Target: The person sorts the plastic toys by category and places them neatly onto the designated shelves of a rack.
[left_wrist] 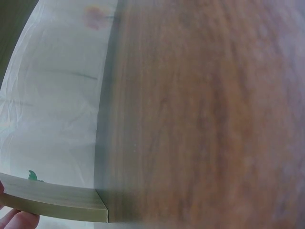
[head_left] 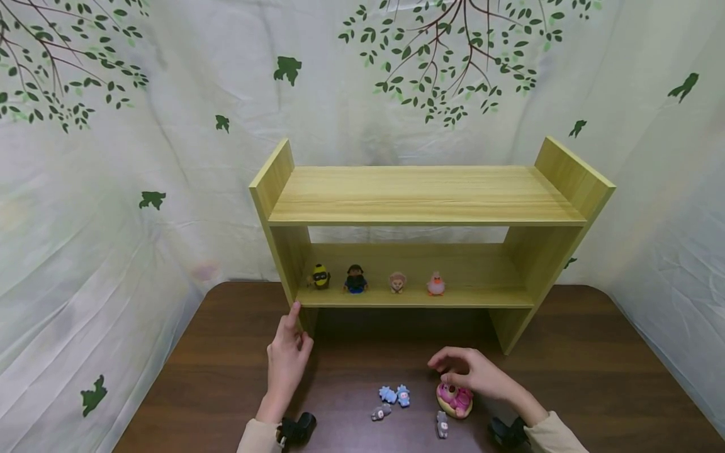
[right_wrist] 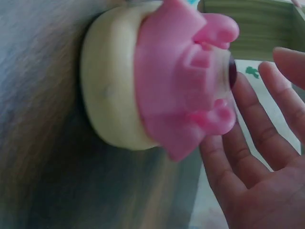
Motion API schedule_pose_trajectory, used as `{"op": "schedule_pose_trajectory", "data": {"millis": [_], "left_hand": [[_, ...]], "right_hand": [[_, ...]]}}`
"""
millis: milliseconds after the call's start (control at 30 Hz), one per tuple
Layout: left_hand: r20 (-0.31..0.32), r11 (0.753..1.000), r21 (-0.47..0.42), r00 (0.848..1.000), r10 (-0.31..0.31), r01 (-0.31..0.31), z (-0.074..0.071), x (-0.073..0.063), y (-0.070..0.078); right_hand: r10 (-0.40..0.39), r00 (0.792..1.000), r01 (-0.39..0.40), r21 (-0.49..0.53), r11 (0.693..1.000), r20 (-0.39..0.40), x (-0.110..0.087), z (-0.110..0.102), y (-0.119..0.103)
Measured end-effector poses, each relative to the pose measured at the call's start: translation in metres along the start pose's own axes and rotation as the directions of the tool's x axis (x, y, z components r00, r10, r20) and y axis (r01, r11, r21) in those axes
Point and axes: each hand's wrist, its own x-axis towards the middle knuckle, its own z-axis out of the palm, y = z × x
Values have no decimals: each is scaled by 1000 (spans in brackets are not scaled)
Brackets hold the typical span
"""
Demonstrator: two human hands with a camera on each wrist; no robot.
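Leaf-printed white cloth [head_left: 351,119] surrounds a brown wood-grain table [head_left: 198,371] bearing a pale shelf [head_left: 425,195], its left side panel pinched by the left hand [head_left: 285,362], while the right hand [head_left: 484,375], fingers relaxed and apart, hovers over a pink toy [head_left: 457,401] on the tabletop. Beside a small grey figure [head_left: 442,425], the toy sits base-down, dark nose upward, its oval's long axis slightly aslant toward the shelf. Fingers hide its far end from the head view; whether they touch it I cannot tell.
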Motion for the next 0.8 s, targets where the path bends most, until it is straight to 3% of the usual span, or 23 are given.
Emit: {"op": "schedule_pose_trajectory", "data": {"millis": [567, 800], "left_hand": [[-7, 1000, 11, 1000, 6, -6, -1, 2, 2], [-11, 1000, 14, 1000, 19, -19, -1, 2, 2]], "right_hand": [[100, 990, -96, -45, 994, 104, -8, -2, 9], [109, 992, -106, -47, 993, 67, -8, -1, 10]]}}
